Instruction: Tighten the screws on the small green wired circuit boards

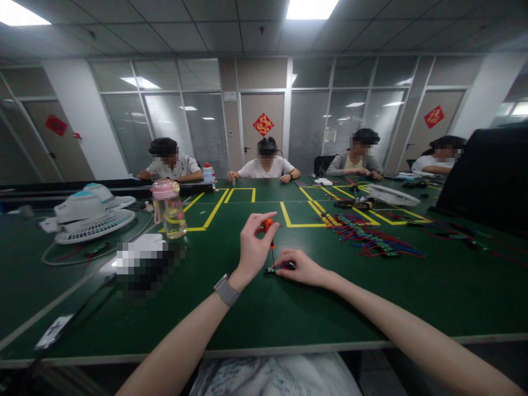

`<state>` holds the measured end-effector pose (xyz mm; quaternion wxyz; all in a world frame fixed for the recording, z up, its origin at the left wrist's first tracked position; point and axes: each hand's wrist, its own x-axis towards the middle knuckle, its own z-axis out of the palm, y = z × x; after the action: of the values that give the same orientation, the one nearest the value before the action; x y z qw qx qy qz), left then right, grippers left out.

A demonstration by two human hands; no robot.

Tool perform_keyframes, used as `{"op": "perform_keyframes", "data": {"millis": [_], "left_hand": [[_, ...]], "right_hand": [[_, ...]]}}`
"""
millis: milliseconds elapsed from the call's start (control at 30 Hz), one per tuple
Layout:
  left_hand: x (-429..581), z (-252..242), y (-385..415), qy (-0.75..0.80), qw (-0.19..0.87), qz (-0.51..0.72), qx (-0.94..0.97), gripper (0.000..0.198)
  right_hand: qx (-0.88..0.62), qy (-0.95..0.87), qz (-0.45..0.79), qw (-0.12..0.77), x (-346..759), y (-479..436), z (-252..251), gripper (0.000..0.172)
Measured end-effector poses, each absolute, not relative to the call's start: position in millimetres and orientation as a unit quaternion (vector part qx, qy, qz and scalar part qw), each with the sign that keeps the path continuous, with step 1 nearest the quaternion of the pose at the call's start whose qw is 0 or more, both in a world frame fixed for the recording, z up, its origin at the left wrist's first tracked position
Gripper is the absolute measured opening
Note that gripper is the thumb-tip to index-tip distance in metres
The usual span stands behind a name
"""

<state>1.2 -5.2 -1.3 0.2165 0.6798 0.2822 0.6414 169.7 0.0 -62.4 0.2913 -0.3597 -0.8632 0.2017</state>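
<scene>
My left hand [253, 245] is closed around the orange handle of a small screwdriver [269, 234], held upright with its tip down on a small black part [275, 269] on the green table [289, 308]. My right hand [300, 267] lies on the table with its fingers pinched on that small part, holding it in place. A grey watch sits on my left wrist.
A pink-capped water bottle [169, 208] and white fan heads [88, 217] stand at left. A pile of red and blue wired parts [367, 234] lies at right, near another fan grille [391, 194]. Several people sit along the table's far side. A black chair back [490, 176] rises at right.
</scene>
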Motion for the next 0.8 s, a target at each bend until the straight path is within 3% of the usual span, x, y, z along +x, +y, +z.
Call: {"op": "perform_keyframes", "data": {"millis": [100,300,500,700,800], "left_hand": [[-0.4,-1.0,-4.2,0.293,0.19,0.642,0.683,0.022],[3.3,-4.1,-2.3,0.234,0.348,0.615,0.668,0.038],[1.1,-2.8,-2.7,0.287,0.203,0.631,0.692,0.023],[2.6,-1.9,-2.9,0.234,0.297,0.625,0.683,0.033],[1.8,-1.1,-4.2,0.273,0.241,0.633,0.683,0.026]], "right_hand": [[-0.362,-0.862,0.204,0.29,169.7,-0.5,-61.0,0.016],[-0.358,-0.862,0.207,0.292,170.1,-0.2,-61.4,0.016],[-0.362,-0.862,0.202,0.292,169.7,-0.8,-61.1,0.016],[-0.361,-0.865,0.2,0.286,169.2,-1.7,-59.7,0.017],[-0.362,-0.863,0.202,0.288,169.0,-1.8,-59.4,0.017]]}}
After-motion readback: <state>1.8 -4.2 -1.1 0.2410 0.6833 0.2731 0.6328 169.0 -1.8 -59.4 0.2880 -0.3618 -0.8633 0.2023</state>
